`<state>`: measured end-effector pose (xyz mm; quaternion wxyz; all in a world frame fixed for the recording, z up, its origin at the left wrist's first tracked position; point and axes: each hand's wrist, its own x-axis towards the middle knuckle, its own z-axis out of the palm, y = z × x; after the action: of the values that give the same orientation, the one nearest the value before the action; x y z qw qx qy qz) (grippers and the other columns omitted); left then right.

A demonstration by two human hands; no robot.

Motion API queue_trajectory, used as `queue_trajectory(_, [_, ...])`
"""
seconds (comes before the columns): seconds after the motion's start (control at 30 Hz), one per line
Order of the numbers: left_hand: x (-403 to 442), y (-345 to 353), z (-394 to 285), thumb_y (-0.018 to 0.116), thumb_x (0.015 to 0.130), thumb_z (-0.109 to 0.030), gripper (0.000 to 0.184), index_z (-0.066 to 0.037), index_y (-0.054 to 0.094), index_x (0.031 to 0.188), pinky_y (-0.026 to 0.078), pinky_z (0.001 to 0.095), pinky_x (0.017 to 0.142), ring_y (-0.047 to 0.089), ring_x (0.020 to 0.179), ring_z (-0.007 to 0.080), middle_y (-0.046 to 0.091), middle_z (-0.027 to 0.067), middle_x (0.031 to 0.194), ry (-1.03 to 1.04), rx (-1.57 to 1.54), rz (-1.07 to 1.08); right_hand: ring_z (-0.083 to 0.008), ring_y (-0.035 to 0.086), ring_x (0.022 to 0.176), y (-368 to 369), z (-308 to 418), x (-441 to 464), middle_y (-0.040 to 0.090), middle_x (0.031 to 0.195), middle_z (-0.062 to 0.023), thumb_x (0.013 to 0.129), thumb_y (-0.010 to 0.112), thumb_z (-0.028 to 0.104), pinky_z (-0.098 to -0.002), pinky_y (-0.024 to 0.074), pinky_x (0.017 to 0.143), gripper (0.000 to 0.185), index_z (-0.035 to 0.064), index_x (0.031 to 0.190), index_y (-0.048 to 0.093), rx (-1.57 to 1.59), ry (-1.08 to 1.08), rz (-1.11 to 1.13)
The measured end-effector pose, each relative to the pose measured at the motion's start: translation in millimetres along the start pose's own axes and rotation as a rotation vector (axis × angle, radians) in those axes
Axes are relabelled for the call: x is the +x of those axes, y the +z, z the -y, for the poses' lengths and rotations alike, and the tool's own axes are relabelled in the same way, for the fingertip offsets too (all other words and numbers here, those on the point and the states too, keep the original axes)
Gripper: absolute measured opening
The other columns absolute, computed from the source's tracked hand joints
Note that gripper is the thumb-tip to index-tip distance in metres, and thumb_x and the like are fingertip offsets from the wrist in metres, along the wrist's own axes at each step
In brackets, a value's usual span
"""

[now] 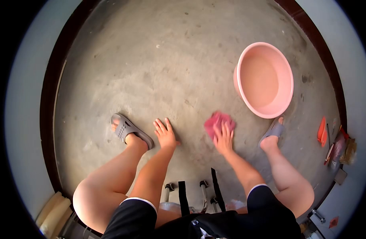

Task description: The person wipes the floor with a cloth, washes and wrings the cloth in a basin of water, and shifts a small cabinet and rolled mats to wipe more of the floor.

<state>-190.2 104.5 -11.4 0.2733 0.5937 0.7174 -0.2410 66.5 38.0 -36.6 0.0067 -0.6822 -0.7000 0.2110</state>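
Observation:
My left hand [166,134] rests on the grey concrete floor [151,79] with its fingers apart and nothing in it. To its right, a crumpled pink-red cloth [216,121] lies on the floor. My right hand [223,138] presses flat on the near side of that cloth, fingers spread and slightly blurred. Beyond and to the right of the cloth stands a pink basin [288,75] with cloudy liquid inside.
My feet in grey slippers [131,131] are planted on either side. Wheeled metal legs [203,191] stand beneath me. At the right wall lie an orange-red object [322,132] and several bagged items [338,149]. Cream rolls [55,211] sit at bottom left.

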Motion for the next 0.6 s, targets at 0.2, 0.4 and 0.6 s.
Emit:
queue_trajectory(0.2, [-3, -3, -1, 0.09, 0.048, -0.032, 0.129, -0.006, 0.009, 0.146, 0.024, 0.0521, 0.108, 0.005, 0.138, 0.0447, 0.002, 0.0304, 0.148, -0.005, -0.007, 0.001, -0.0298, 0.022, 0.137, -14, 41, 215, 0.035, 0.144, -0.0144, 0.083, 0.055, 0.03, -0.0535, 0.0122, 0.108, 0.063, 0.0262, 0.142, 0.033, -0.018, 0.273, -0.417])
queue_trajectory(0.4, [-7, -5, 0, 0.09, 0.048, -0.03, 0.128, -0.006, 0.011, 0.145, 0.024, 0.0534, 0.108, 0.005, 0.138, 0.0461, 0.001, 0.0308, 0.148, 0.004, -0.044, 0.026, -0.0279, 0.023, 0.137, -19, 120, 310, 0.036, 0.143, -0.0083, 0.087, 0.052, 0.031, -0.0604, 0.0148, 0.105, 0.054, 0.0273, 0.139, 0.036, 0.098, 0.103, -0.276])
queue_trajectory(0.6, [-6, -6, 1, 0.089, 0.048, -0.028, 0.126, -0.008, 0.012, 0.146, 0.023, 0.0538, 0.108, 0.005, 0.138, 0.0456, 0.001, 0.0302, 0.148, 0.015, -0.094, 0.026, -0.0246, 0.03, 0.132, 14, 137, 164, 0.04, 0.139, -0.0064, 0.083, 0.056, 0.022, -0.056, 0.0222, 0.105, 0.044, 0.0245, 0.127, 0.052, 0.116, -0.468, -0.088])
